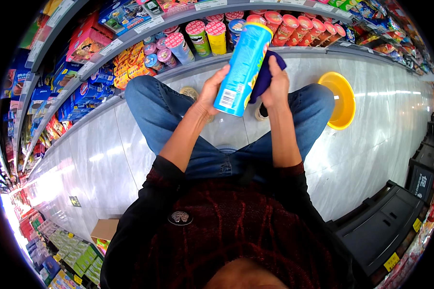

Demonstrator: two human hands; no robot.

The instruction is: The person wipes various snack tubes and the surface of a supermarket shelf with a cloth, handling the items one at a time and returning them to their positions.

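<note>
My left hand grips a light blue cylindrical canister with a yellow rim and a barcode, tilted over my lap. My right hand holds a dark purple cloth against the canister's right side, thumb raised over the cloth. Just beyond, a low shelf holds a green canister, a yellow one and several red ones.
Shelves of packaged snacks curve along the front and left. A yellow basin sits on the tiled floor beside my right knee. Black crates stand at right, a cardboard box behind left.
</note>
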